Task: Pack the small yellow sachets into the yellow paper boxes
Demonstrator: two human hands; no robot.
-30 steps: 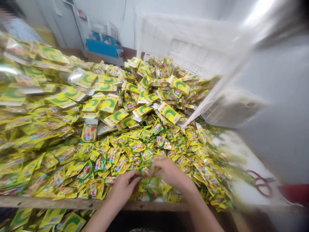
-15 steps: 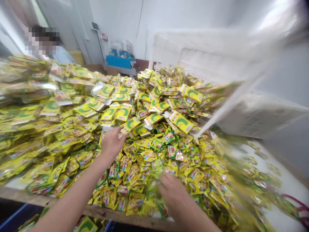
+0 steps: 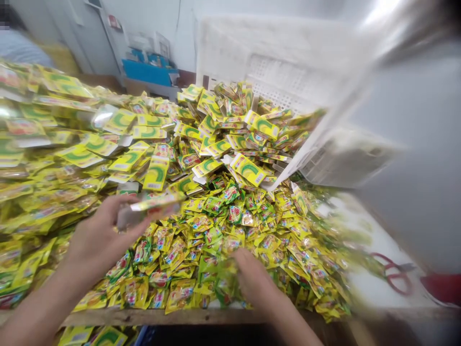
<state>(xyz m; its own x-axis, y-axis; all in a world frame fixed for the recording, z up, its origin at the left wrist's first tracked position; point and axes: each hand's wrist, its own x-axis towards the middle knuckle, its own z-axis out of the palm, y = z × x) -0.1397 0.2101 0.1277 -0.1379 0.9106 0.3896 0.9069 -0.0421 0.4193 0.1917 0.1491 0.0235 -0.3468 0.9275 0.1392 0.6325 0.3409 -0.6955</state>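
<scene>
The left hand (image 3: 91,240) is clamped on a yellow carton (image 3: 158,204), thumb on the near side and fingers on the far side. The carton lies roughly level above the packets (image 3: 180,250), left of centre; motion blur obscures its print, and a greyish end faces the palm.

The right hand (image 3: 250,276) is low over the packets near the front edge, its fingers curled together beside a blurred green packet (image 3: 226,281). Whether it grips that packet or only touches it cannot be told. The two hands are well apart.

The packets, yellow and green, form a dense heap across the front of the tabletop (image 3: 367,290). Behind them is a pile of loose cartons (image 3: 261,126), lying at mixed angles. The pile runs back into a white crate (image 3: 288,72), whose open side faces the hands. A wooden edge (image 3: 180,316) borders the tabletop at the front; more cartons are visible below it, beside a blue rim (image 3: 142,335).

Red-handled scissors (image 3: 393,268) lie to the right of the packets, near a red object (image 3: 442,288) that cannot be identified. At the back stands blue equipment (image 3: 149,72). A person's shoulder (image 3: 21,48) shows at upper left.
</scene>
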